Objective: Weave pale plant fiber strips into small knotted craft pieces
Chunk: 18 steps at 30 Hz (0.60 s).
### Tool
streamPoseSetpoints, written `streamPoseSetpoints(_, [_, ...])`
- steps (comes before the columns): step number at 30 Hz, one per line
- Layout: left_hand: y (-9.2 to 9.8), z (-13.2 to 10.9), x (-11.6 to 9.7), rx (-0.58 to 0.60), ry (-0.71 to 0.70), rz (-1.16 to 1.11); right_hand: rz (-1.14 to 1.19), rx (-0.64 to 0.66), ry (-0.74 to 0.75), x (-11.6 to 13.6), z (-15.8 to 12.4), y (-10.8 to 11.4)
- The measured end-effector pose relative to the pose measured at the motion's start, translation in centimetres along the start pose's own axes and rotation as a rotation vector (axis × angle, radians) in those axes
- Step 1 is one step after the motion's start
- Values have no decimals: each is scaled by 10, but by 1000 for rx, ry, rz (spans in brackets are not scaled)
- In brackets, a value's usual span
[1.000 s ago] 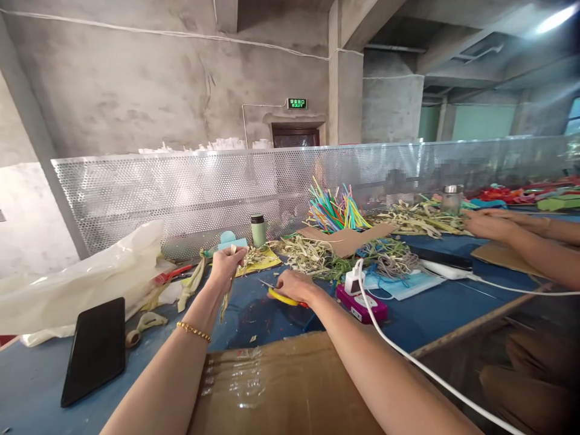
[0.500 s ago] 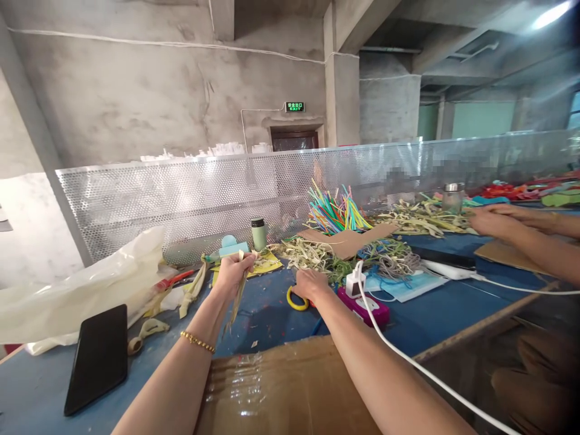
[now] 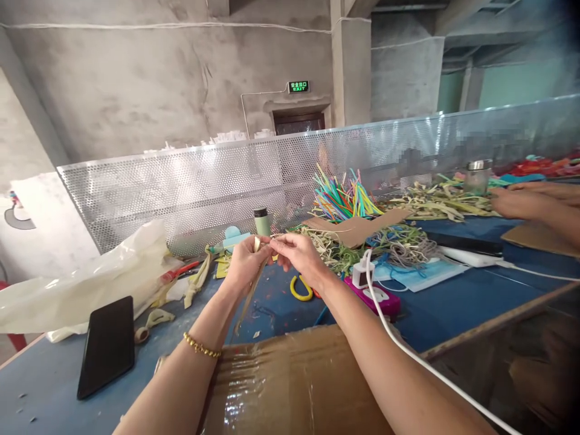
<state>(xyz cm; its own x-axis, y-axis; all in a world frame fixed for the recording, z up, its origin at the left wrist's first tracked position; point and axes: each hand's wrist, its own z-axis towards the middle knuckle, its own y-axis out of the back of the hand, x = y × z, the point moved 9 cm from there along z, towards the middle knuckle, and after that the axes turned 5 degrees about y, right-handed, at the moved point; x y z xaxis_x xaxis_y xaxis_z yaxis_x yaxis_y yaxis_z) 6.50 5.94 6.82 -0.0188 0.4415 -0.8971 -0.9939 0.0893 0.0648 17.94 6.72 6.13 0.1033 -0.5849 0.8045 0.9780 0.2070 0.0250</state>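
Observation:
My left hand (image 3: 247,266) is closed on a thin, pale tan fibre strip (image 3: 247,305) whose loose end hangs below the palm. A pale bit of it sticks up between thumb and finger. My right hand (image 3: 299,257) meets it fingertip to fingertip, in a pinch; what lies between those fingertips is hidden. Just below the right hand, a yellow loop handle (image 3: 301,298), perhaps of scissors, lies on the blue tabletop (image 3: 272,314). Beyond it spreads a heap of pale and green strips (image 3: 333,252).
Brown taped cardboard (image 3: 294,386) lies under my forearms. A black phone (image 3: 107,347) and plastic sheeting (image 3: 113,272) are at left. On the right are a purple power block (image 3: 385,302), white cable (image 3: 421,359), blue mask (image 3: 421,275) and another person's hand (image 3: 516,202). Behind stands a perforated metal screen (image 3: 203,187).
My right hand has lifted off the heap beside the yellow handle and come left to my left hand's fingertips. The left hand still holds the strip. The view has shifted slightly.

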Motion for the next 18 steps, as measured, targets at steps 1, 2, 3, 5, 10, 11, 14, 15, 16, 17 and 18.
streamPoseSetpoints(1, [0,0,0,-4,14,0,24,1,-17,-2,1,0])
streamPoseSetpoints(2, [0,-1,1,-7,28,-3,32,0,-28,-4,1,0])
streamPoseSetpoints(3, [1,-1,1,-10,38,-10,30,-9,-33,-5,2,1])
streamPoseSetpoints(5, [2,0,4,3,70,-33,15,-47,-21,-5,2,4])
streamPoseSetpoints(10, [-1,0,17,183,247,-212,-17,-154,71,5,1,16])
streamPoseSetpoints(11, [-2,-1,17,227,273,-263,-26,-160,83,7,1,17])
streamPoseSetpoints(14, [-8,-6,15,349,333,-332,-52,-153,145,15,1,17])
streamPoseSetpoints(15, [-11,-8,14,380,344,-325,-62,-140,170,18,1,16])
streamPoseSetpoints(16, [-13,-10,13,411,349,-310,-71,-122,190,20,1,15])
streamPoseSetpoints(17, [-15,-12,12,439,351,-293,-79,-102,204,22,1,12])
streamPoseSetpoints(18, [-18,-14,11,465,349,-279,-85,-81,211,23,0,10])
